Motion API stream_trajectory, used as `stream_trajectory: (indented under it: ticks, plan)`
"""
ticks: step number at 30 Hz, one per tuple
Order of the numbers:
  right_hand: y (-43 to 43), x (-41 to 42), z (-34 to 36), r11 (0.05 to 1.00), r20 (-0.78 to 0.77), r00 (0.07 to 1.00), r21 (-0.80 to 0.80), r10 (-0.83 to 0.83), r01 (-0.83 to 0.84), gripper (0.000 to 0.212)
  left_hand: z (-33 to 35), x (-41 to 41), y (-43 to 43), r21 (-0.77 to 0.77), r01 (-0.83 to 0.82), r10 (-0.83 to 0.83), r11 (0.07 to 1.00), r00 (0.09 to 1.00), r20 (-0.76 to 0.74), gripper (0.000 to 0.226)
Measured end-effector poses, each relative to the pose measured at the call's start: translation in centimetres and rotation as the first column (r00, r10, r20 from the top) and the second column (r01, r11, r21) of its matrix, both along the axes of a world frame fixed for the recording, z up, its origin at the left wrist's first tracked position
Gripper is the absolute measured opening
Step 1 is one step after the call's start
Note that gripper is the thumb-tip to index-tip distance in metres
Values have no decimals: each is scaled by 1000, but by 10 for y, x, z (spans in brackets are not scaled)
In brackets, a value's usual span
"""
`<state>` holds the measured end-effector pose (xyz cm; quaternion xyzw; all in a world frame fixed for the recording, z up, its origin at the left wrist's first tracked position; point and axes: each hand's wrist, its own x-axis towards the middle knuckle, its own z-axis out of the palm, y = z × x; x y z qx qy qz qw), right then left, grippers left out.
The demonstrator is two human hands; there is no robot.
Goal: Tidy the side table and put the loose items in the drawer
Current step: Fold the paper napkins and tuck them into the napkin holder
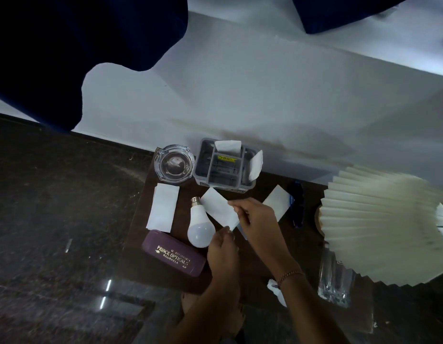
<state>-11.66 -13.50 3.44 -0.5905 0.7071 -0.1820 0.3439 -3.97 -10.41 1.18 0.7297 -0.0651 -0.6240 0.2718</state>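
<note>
Paper is what I am seeing gripped through the head camera. The right hand (255,219) is pinching the near end of a white paper slip (216,208) between its thumb and curled fingers. The slip is slanting across the side table (138,244), though I cannot tell whether it is resting there or lifted.

The left hand (221,247) is curling just below those fingers, its tips sitting at the slip's lower corner. Its knuckles are hiding the fingertips, so I cannot tell whether it is gripping the paper or only touching it.

Just left of the left fingertips a white bulb (200,227) is lying on its side, cap pointing away. Nearer than the bulb, a maroon spectacle case (174,255) is lying beside it. Further left a second slip (163,211) is lying flat. Right of the right-hand fingers a third slip (276,202) is showing, its near corner covered by the hand.

Beyond the fingers a glass ashtray (173,163) and a grey organiser (225,167) are standing by the wall, with folded papers sticking out of the organiser.

Further right a dark blue object (297,204) is blurring too much for me to name. A pleated lamp shade (379,227) is covering the table's right side and cutting off the top of a glass tumbler (334,281). Something white and crumpled (276,290) is peeking out beneath the right wrist, mostly hidden.
</note>
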Motion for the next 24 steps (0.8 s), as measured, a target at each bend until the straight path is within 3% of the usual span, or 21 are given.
stream_trajectory:
  ticks: [7, 13, 20, 24]
  plan:
    - [-6, -6, -29, 958, -92, 987, 268, 130, -102, 36, -15, -7, -8, 110, -199, 217, 974, 958, -185, 34]
    - [-18, -1, -46, 913, -156, 963, 382, 219, -146, 40, -17, -10, -10, 88, -166, 181, 982, 962, -203, 43]
    - [-26, 6, -59, 900, -329, 890, 400, 316, -172, 37, -12, -15, -15, 68, -89, 101, 994, 976, -193, 48]
    - [-28, 6, -57, 901, -337, 876, 382, 344, -206, 38, -11, -18, -17, 55, -57, 66, 997, 983, -173, 52]
